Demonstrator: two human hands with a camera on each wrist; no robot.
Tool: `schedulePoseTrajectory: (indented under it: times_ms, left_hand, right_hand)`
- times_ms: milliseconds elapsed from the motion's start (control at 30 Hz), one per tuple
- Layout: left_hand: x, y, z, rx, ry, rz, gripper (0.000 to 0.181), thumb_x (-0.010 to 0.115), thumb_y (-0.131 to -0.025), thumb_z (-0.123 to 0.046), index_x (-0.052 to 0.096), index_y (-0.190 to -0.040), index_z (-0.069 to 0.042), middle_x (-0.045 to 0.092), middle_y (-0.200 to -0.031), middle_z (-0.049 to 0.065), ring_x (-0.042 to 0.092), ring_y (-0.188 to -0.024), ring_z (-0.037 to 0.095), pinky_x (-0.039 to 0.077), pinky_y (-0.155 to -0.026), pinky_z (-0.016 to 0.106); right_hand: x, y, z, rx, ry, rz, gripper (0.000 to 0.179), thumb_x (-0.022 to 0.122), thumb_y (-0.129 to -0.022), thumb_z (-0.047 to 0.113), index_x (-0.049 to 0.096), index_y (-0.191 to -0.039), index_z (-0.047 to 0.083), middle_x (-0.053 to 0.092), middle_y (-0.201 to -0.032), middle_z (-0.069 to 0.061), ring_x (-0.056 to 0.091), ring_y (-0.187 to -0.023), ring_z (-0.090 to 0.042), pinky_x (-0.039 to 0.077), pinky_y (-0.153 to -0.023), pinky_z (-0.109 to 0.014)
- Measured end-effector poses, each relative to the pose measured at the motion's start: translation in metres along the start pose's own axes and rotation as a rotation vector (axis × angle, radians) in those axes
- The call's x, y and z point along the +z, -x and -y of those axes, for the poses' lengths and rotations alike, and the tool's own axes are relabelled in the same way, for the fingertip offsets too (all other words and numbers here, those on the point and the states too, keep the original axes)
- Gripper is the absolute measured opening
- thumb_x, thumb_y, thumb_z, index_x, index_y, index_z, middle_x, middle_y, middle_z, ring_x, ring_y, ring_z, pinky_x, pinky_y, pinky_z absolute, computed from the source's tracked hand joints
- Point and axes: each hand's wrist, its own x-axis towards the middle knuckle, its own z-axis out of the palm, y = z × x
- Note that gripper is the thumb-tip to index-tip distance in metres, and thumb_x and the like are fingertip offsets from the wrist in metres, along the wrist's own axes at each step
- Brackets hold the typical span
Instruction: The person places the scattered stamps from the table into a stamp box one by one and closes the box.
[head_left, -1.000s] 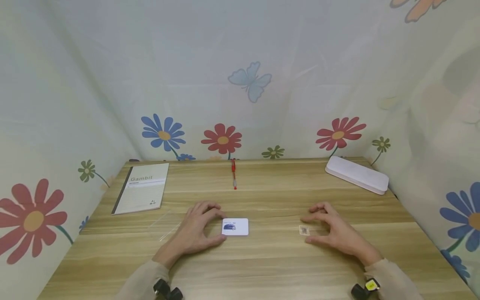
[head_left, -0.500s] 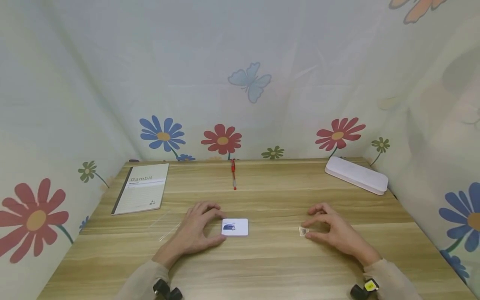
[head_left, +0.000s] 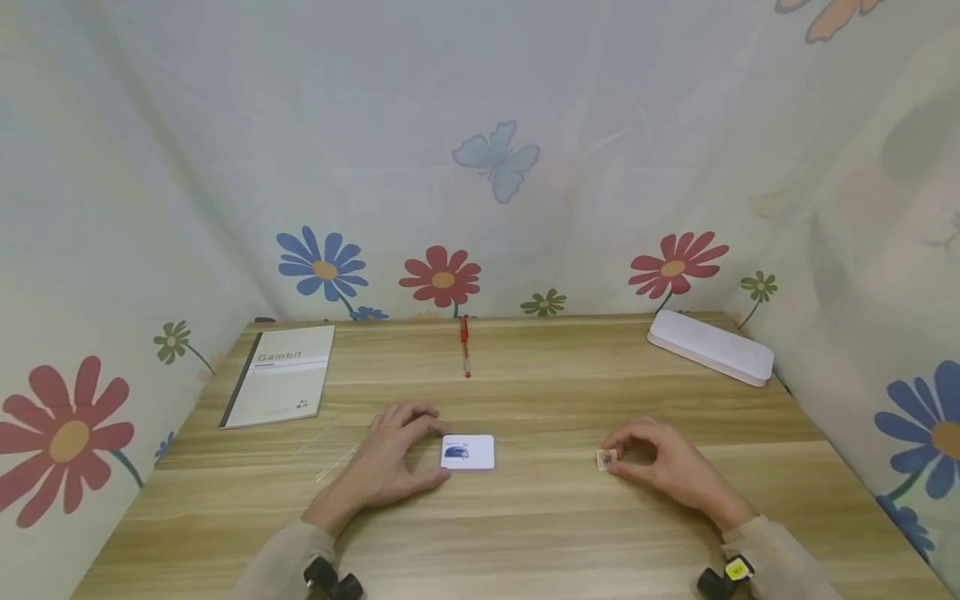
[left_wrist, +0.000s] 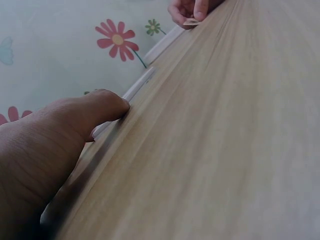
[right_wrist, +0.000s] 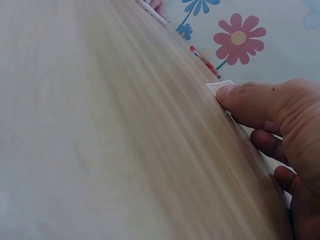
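In the head view my left hand (head_left: 382,454) holds a flat, white, rounded rectangular piece (head_left: 476,452) with a blue print by its left end, thumb at the near edge and fingers at the far edge. It lies on the wooden table, and the left wrist view shows its thin side (left_wrist: 140,85) beyond the thumb. My right hand (head_left: 671,467) pinches a small postage stamp (head_left: 602,459) between thumb and forefinger. In the right wrist view the stamp (right_wrist: 214,86) has a toothed white edge and appears tilted up from the table; the thumb covers part of it.
A notebook (head_left: 279,375) lies at the back left, with a clear sheet (head_left: 318,446) beside my left forearm. A red pen (head_left: 465,346) is at the back middle. At the back right sits a white pencil case (head_left: 711,347). A patterned curtain (head_left: 480,208) surrounds the table (head_left: 510,533).
My right thumb and forefinger have closed on the stamp, which lay flat before and is now pinched. The left hand and the white piece have stayed in place.
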Motion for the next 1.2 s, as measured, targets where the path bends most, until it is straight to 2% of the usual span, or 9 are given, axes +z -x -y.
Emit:
schedulePoseTrajectory:
  times_ms: [200, 467, 633, 867, 1000, 1200]
  left_hand:
    - [0.000, -0.001, 0.002, -0.007, -0.001, 0.004, 0.057, 0.089, -0.085, -0.061, 0.074, -0.134, -0.036, 0.059, -0.153, -0.002, 0.048, -0.147, 0.028, 0.037, -0.120, 0.063]
    - [0.000, 0.001, 0.003, 0.001, -0.002, 0.001, 0.058, 0.089, -0.085, -0.060, 0.074, -0.135, -0.035, 0.059, -0.153, -0.002, 0.048, -0.147, 0.028, 0.038, -0.119, 0.061]
    - [0.000, 0.001, 0.002, 0.015, -0.010, -0.001, 0.058, 0.089, -0.086, -0.062, 0.074, -0.135, -0.034, 0.060, -0.152, -0.001, 0.050, -0.146, 0.028, 0.040, -0.117, 0.061]
    - [-0.002, 0.001, 0.000, 0.011, -0.005, -0.006, 0.058, 0.088, -0.086, -0.062, 0.074, -0.135, -0.034, 0.060, -0.152, 0.000, 0.050, -0.146, 0.029, 0.040, -0.118, 0.063]
    - [-0.002, 0.000, 0.001, 0.015, -0.008, -0.003, 0.058, 0.088, -0.087, -0.063, 0.074, -0.135, -0.034, 0.060, -0.153, 0.000, 0.050, -0.146, 0.029, 0.040, -0.118, 0.062]
    - [-0.001, 0.000, 0.001, 0.010, -0.010, 0.004, 0.058, 0.088, -0.086, -0.062, 0.073, -0.135, -0.034, 0.059, -0.152, -0.001, 0.050, -0.145, 0.029, 0.040, -0.118, 0.061]
  right_hand:
    - [0.001, -0.001, -0.001, 0.039, -0.058, -0.031, 0.016, 0.088, -0.098, 0.025, 0.082, -0.112, 0.030, 0.076, -0.103, 0.012, 0.069, -0.097, -0.010, 0.055, -0.091, -0.027]
    - [0.005, -0.005, -0.002, 0.048, -0.216, -0.191, 0.015, 0.081, -0.102, 0.009, 0.082, -0.116, 0.011, 0.080, -0.097, -0.005, 0.069, -0.080, -0.011, 0.056, -0.067, -0.026]
    - [0.009, -0.012, 0.004, 0.066, -0.277, -0.231, 0.014, 0.080, -0.102, 0.006, 0.080, -0.116, 0.004, 0.080, -0.100, -0.013, 0.072, -0.081, -0.013, 0.061, -0.069, -0.026]
    - [0.018, -0.032, 0.016, 0.069, -0.379, -0.232, 0.018, 0.078, -0.103, 0.002, 0.078, -0.119, -0.005, 0.079, -0.110, -0.024, 0.076, -0.092, -0.011, 0.066, -0.079, -0.027]
    - [0.025, -0.044, 0.023, 0.053, -0.418, -0.206, 0.018, 0.078, -0.102, 0.000, 0.078, -0.119, -0.007, 0.078, -0.109, -0.026, 0.076, -0.088, -0.011, 0.066, -0.076, -0.027]
    - [0.035, -0.058, 0.034, 0.068, -0.420, -0.192, 0.018, 0.081, -0.100, 0.002, 0.079, -0.117, -0.005, 0.079, -0.105, -0.023, 0.073, -0.082, -0.010, 0.064, -0.073, -0.026]
